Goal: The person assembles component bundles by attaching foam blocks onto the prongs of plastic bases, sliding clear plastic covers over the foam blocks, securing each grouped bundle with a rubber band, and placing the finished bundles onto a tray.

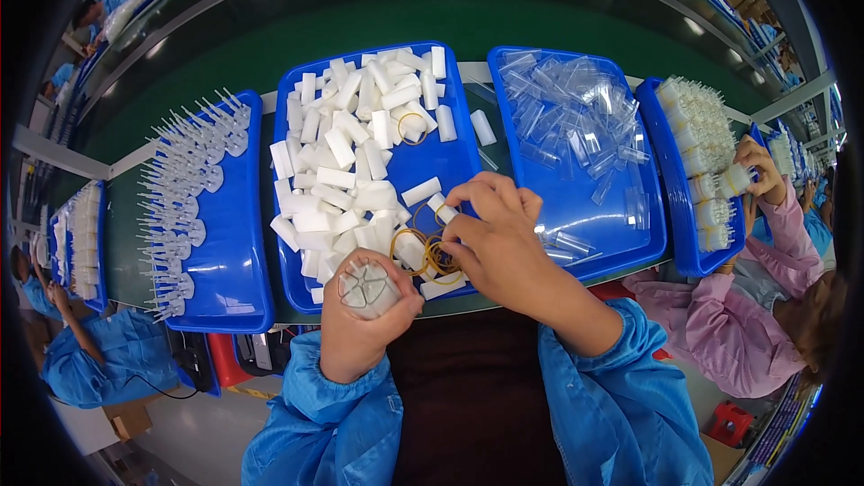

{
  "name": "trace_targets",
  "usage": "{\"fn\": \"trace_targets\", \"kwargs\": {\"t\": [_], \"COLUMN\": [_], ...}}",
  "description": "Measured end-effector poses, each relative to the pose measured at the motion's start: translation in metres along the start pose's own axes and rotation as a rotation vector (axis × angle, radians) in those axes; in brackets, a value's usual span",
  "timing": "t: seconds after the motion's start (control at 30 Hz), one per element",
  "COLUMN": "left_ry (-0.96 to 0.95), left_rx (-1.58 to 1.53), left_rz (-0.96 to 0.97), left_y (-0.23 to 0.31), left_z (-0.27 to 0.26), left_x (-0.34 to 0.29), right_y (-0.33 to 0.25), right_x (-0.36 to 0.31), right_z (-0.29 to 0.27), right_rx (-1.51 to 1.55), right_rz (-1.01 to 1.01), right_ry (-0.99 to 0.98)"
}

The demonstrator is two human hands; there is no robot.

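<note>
My left hand (367, 319) is wrapped round a clear round plastic holder (369, 288), its top split by spokes into wedge-shaped sections. Over the near right corner of a blue tray (432, 162), my right hand (508, 247) has thumb and fingers bent in a pinch around a small white block (442, 208). Yellow rubber bands (436, 254) lie in loops just below those fingertips. White foam-like blocks (337, 148) heap up across the left and middle of this tray, and a single rubber band rests on the heap.
To the left, a blue tray (229, 243) bears rows of clear spiked plastic parts (184, 207). Clear thin plastic pieces (576, 117) fill the tray (594, 225) on the right. Farther right, a person's hand (760, 171) holds a bundle over a tray of bundled white pieces (697, 126).
</note>
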State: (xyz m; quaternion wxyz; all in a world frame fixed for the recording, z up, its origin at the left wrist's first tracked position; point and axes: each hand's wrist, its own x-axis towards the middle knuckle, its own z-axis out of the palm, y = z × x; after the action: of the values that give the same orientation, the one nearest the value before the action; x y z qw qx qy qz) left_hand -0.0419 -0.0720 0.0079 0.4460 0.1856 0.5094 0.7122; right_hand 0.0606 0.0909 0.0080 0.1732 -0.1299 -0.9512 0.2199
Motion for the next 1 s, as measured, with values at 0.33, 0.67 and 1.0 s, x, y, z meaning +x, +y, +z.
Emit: {"fn": "trace_targets", "kwargs": {"t": [0.33,0.67,1.0], "left_ry": [-0.824,-0.383,-0.307], "left_rx": [-0.315,0.549,-0.089], "left_rz": [-0.246,0.078,-0.276], "left_y": [0.000,-0.004,0.001], "left_z": [0.010,0.053,0.056], "left_x": [0.011,0.023,0.033], "right_y": [0.006,0.008,0.014], "right_x": [-0.017,-0.037,-0.076], "right_z": [-0.028,-0.066,-0.047], "right_rx": [0.608,1.522,1.431], "right_rz": [0.055,0.092,-0.524], "right_ry": [-0.052,-0.158,-0.334]}}
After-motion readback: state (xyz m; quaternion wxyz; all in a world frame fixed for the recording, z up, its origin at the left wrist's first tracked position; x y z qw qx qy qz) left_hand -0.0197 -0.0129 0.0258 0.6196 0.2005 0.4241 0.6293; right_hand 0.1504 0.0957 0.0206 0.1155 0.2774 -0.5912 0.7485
